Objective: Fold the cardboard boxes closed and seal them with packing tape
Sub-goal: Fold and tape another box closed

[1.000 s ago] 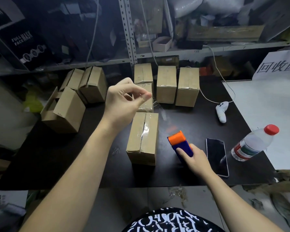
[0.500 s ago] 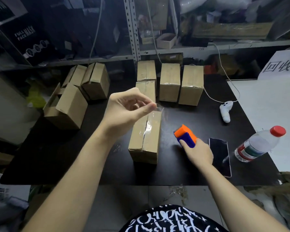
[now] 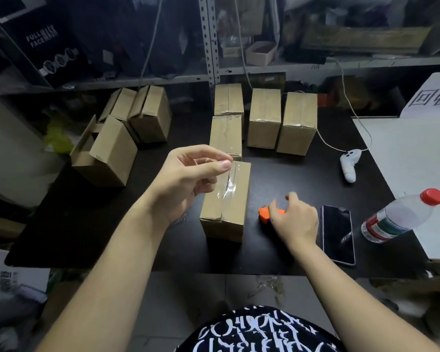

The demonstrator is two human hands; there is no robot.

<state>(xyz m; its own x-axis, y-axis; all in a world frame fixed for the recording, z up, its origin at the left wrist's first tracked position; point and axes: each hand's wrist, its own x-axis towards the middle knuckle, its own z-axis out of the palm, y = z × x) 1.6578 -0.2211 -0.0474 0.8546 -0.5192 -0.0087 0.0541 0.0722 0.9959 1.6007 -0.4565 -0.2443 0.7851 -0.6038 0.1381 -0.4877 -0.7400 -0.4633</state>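
Observation:
A closed cardboard box (image 3: 235, 199) lies in front of me on the black table (image 3: 112, 237), with clear tape along its top seam. My left hand (image 3: 188, 181) hovers over the box's far end and pinches a strip of clear tape (image 3: 230, 179) between thumb and forefinger; the strip runs down onto the box top. To the box's right, my right hand (image 3: 295, 219) sits over the orange and blue tape dispenser (image 3: 264, 214) lying on the table, its fingers lifted and blurred, not wrapped round it.
Several taped boxes (image 3: 264, 118) stand at the back of the table. Boxes with loose flaps (image 3: 112, 151) sit at the left. A phone (image 3: 337, 232), a water bottle (image 3: 401, 217) and a white controller (image 3: 349, 163) on a cable lie to the right, beside a white surface (image 3: 417, 153).
My left hand has come down and nearer, laying the tape strip onto the box. My right hand set the dispenser down on the table and loosened its fingers.

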